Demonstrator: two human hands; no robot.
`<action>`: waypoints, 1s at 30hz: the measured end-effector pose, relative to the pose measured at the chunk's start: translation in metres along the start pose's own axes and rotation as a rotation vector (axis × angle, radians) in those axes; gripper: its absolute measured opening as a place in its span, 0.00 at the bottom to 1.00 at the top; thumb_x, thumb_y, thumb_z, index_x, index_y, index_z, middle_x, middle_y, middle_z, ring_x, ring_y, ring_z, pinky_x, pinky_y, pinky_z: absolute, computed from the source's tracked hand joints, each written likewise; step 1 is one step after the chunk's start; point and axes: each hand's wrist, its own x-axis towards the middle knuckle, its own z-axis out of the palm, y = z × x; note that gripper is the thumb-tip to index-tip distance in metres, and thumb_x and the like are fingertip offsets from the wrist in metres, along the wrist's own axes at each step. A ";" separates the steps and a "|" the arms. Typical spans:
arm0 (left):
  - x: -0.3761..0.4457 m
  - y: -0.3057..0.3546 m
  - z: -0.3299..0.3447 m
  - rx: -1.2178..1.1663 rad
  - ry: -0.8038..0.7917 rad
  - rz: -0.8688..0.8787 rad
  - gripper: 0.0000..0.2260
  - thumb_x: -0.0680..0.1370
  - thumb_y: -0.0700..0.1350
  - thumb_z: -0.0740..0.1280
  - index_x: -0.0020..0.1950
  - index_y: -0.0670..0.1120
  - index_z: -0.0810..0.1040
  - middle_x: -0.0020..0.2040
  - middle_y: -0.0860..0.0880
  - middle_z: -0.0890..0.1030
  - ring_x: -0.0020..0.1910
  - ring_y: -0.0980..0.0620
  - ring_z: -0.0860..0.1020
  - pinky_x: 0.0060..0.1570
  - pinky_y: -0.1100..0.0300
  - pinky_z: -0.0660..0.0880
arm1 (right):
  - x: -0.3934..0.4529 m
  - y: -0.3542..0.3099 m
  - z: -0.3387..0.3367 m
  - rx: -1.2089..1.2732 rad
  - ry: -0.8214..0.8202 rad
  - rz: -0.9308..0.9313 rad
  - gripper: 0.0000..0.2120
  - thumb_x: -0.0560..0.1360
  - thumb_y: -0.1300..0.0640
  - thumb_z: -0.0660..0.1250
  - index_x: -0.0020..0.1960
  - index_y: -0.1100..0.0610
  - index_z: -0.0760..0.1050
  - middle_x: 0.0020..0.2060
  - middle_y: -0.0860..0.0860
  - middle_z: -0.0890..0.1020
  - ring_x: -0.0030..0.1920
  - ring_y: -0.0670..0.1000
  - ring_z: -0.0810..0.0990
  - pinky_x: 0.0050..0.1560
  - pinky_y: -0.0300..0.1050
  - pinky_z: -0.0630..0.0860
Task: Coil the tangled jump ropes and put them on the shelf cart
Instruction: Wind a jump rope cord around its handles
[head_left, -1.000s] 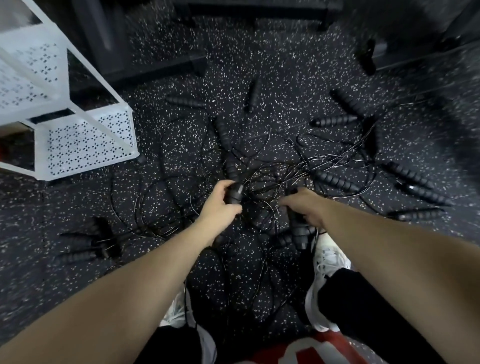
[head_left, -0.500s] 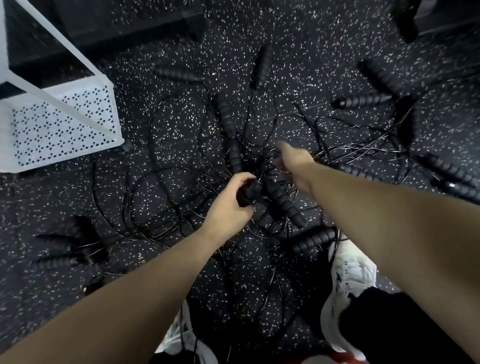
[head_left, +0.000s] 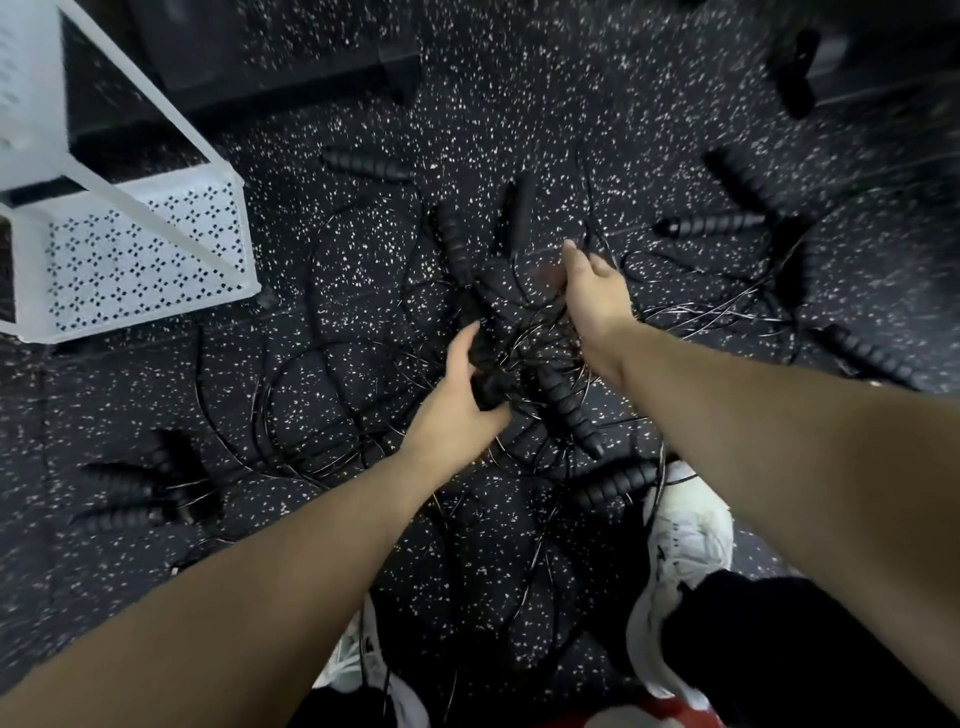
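Your left hand (head_left: 457, 410) holds a black ribbed rope handle (head_left: 491, 387) in its grip; your right hand (head_left: 592, 296) reaches wide-fingered over the tangled thin black ropes (head_left: 322, 395).

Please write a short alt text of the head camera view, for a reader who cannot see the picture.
Seen from above, a person's left hand grips a black jump rope handle in a tangle of thin black ropes on speckled dark flooring, while the right hand reaches into the cords. A white perforated shelf cart stands at upper left.
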 end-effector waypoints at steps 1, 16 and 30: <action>-0.004 0.007 -0.004 0.015 0.021 0.010 0.45 0.77 0.47 0.74 0.79 0.69 0.44 0.54 0.61 0.78 0.43 0.55 0.83 0.44 0.55 0.78 | -0.013 -0.007 -0.003 -0.002 -0.003 -0.022 0.21 0.84 0.41 0.56 0.66 0.55 0.75 0.53 0.51 0.86 0.59 0.50 0.80 0.67 0.50 0.65; -0.136 0.112 -0.007 0.097 0.005 0.094 0.25 0.78 0.48 0.72 0.75 0.51 0.71 0.69 0.57 0.66 0.61 0.58 0.71 0.60 0.65 0.64 | -0.206 -0.096 -0.053 0.947 -0.243 0.188 0.21 0.86 0.45 0.53 0.38 0.53 0.65 0.24 0.46 0.63 0.23 0.46 0.60 0.28 0.38 0.66; -0.299 0.166 -0.002 -0.148 0.138 0.138 0.02 0.74 0.46 0.69 0.43 0.49 0.80 0.43 0.45 0.85 0.43 0.48 0.80 0.45 0.58 0.75 | -0.369 -0.108 -0.123 0.419 -0.420 -0.240 0.16 0.84 0.44 0.59 0.53 0.55 0.77 0.44 0.54 0.86 0.42 0.53 0.81 0.51 0.52 0.77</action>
